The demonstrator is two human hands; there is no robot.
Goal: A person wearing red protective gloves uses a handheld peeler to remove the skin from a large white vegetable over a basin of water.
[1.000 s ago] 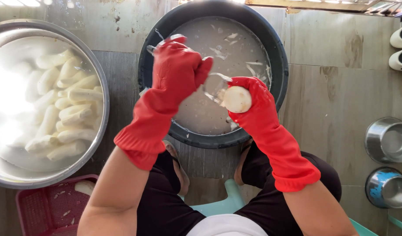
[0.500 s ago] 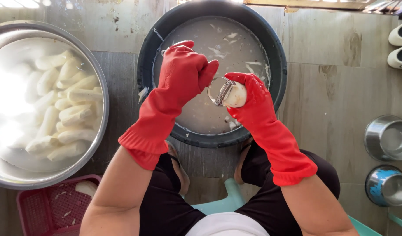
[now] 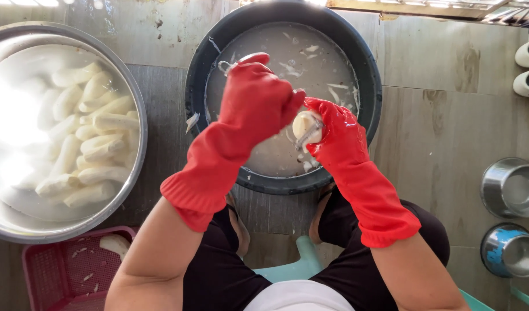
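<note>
Progress: many peeled pale roots (image 3: pixel 86 144) soaking in large steel basin (image 3: pixel 135 103); peelings float in dark tub (image 3: pixel 368 75) of cloudy water; piece in hand appears mostly pale, judged nearly peeled.

Left hand (image 3: pixel 259 101), red glove: closed around peeler (image 3: pixel 306 135), blade against root.

Right hand (image 3: pixel 336 129), red glove: gripping pale root piece (image 3: pixel 305 124) over tub, touching left hand.

Nearby: pink basket (image 3: pixel 57 270).

The tub (image 3: pixel 368 69) stands on the floor (image 3: pixel 437 115) in front of the person, with both hands over it: the left hand (image 3: pixel 259 101) beside the right hand (image 3: pixel 336 129), and the peeled root (image 3: pixel 306 124) between them. The wide basin (image 3: pixel 132 109) with peeled roots (image 3: pixel 89 138) in water is left of the tub. The basket (image 3: pixel 46 270) lies near the basin. Two metal bowls (image 3: pixel 512 187) stand at the right.
</note>
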